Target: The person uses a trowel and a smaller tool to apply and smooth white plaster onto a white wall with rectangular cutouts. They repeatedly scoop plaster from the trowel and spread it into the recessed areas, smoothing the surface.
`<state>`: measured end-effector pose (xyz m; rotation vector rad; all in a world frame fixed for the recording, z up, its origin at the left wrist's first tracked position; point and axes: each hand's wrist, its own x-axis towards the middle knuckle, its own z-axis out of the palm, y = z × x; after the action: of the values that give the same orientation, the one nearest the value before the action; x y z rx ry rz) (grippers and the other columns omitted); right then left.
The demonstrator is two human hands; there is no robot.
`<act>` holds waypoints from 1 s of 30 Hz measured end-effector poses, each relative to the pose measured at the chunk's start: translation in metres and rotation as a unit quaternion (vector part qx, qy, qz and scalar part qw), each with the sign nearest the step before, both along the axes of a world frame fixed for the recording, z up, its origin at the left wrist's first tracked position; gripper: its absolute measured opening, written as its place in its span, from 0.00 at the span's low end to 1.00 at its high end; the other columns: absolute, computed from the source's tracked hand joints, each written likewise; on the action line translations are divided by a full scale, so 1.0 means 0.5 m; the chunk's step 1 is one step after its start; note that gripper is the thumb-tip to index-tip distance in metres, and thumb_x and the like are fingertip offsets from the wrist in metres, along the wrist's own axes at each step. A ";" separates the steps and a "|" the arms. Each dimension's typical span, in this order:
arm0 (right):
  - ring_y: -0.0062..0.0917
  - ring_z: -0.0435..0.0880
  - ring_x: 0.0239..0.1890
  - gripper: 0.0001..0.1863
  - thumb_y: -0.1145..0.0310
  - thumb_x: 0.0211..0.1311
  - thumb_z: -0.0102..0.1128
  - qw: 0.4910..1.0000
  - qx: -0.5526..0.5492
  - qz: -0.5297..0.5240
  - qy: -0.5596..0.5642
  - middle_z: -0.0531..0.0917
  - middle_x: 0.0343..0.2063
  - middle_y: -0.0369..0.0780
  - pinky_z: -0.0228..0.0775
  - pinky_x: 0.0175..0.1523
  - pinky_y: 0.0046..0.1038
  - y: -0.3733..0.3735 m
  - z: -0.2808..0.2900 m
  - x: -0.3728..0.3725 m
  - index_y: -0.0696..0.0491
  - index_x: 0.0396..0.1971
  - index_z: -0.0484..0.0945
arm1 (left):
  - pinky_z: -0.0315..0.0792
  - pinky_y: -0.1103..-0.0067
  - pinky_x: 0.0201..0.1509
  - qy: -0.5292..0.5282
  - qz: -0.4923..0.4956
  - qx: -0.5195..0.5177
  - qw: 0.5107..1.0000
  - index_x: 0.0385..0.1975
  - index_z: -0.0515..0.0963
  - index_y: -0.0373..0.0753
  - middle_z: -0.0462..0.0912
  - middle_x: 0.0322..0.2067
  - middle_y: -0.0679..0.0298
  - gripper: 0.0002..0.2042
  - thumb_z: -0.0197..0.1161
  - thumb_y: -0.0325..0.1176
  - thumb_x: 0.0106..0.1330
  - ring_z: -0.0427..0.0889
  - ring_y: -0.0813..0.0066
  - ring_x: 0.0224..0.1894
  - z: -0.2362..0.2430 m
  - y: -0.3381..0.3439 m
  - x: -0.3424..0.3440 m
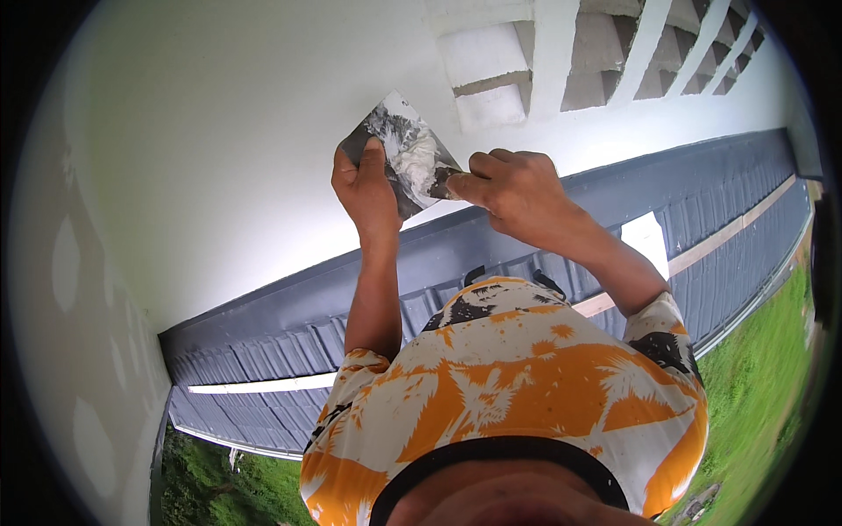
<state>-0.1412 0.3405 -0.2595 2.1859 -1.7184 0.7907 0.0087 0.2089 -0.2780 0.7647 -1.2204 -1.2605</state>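
Note:
My left hand (367,195) grips a thin, flat square plate (354,143) by its near left edge, with the thumb on top. White paste, like filler or putty, is heaped and smeared over the plate; the thickest lump (417,159) lies near its middle. In my right hand (524,195) is a small dark blade (445,182), apparently a putty knife, mostly hidden by the fingers. Its edge touches the paste at the plate's right corner. Both hands are raised in front of the white wall.
The smooth white wall (237,167) has a row of recessed block openings (489,74) at the upper right. Below it runs a dark ribbed metal roof (263,352) with pale battens (263,384) and a white sheet (645,241). At left, another wall (74,351) carries pale patches. Grass (759,351) lies beyond.

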 end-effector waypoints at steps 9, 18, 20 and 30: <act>0.25 0.83 0.32 0.18 0.79 0.40 0.63 0.997 -0.036 0.029 0.064 0.79 0.25 0.33 0.74 0.29 0.30 -0.026 0.028 -0.079 0.45 0.35 0.86 | 0.68 0.84 0.43 0.006 -0.003 0.002 1.000 0.41 0.78 0.33 0.81 0.35 0.69 0.05 0.57 0.25 0.71 0.73 0.84 0.35 -0.028 -0.022 -0.003; 0.16 0.70 0.18 0.01 0.77 0.65 0.58 0.585 0.247 0.121 -0.763 0.76 0.18 0.35 0.57 0.20 0.20 -0.026 -0.049 -0.137 0.57 0.33 0.78 | 0.80 0.73 0.48 0.200 0.029 0.029 0.979 0.49 0.74 0.28 0.82 0.43 0.56 0.11 0.53 0.26 0.71 0.84 0.69 0.43 -0.063 -0.052 -0.020; 0.15 0.68 0.17 0.04 0.79 0.63 0.57 0.442 0.197 0.085 -0.871 0.74 0.17 0.37 0.50 0.17 0.18 -0.043 -0.093 -0.115 0.60 0.37 0.76 | 0.80 0.73 0.49 0.232 -0.018 0.035 0.972 0.51 0.74 0.29 0.83 0.43 0.57 0.12 0.54 0.27 0.72 0.84 0.69 0.43 -0.098 -0.049 -0.044; 0.22 0.73 0.22 0.18 0.79 0.62 0.60 0.925 -0.071 0.153 -0.340 0.80 0.27 0.37 0.67 0.25 0.25 -0.076 -0.136 -0.128 0.50 0.51 0.81 | 0.78 0.69 0.54 0.278 -0.110 0.275 0.914 0.54 0.73 0.29 0.82 0.48 0.54 0.15 0.50 0.30 0.74 0.84 0.63 0.48 -0.145 -0.025 -0.073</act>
<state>-0.2053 0.3027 -0.3273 2.2522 -1.4978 1.8686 -0.0279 0.1964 -0.3506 0.5988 -0.4894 -1.8903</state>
